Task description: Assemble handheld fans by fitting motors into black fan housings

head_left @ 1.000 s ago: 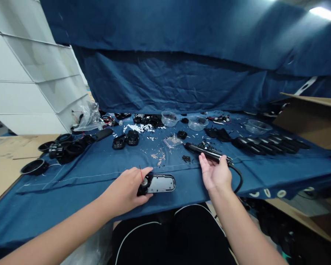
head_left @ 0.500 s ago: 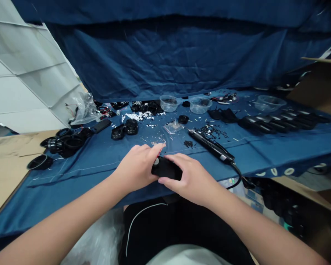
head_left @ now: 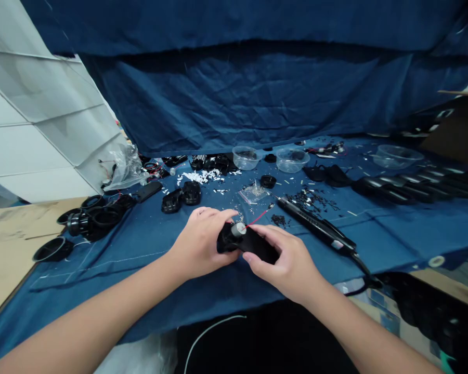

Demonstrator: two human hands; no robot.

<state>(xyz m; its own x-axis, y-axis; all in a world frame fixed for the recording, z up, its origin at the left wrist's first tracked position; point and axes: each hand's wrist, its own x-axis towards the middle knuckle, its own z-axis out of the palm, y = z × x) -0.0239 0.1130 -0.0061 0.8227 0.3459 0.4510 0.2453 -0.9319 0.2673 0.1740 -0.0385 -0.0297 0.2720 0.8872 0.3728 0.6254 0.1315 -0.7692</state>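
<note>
Between my hands, low over the front of the blue cloth, is a black plastic housing (head_left: 260, 246) with a small silver motor (head_left: 239, 229) showing at its middle. A thin red wire (head_left: 259, 217) sticks up from the motor toward the back right. My left hand (head_left: 197, 243) is closed around the left end, thumb and fingers on either side. On the right end, my right hand (head_left: 290, 259) grips with its thumb in front and fingers behind. Whether the housing is one piece or two joined parts, I cannot tell.
A black corded pen-shaped tool (head_left: 315, 223) lies to the right, near scattered black screws (head_left: 310, 201). Behind are clear plastic tubs (head_left: 292, 160), white bits (head_left: 203, 177) and black round parts (head_left: 191, 192). Black rings (head_left: 53, 250) sit at left; several black casings (head_left: 413, 184) line the right.
The housing has turned in my hands, so the motor and red wire now show plainly. Both hands have shifted slightly right, and the camera view has tilted up.
</note>
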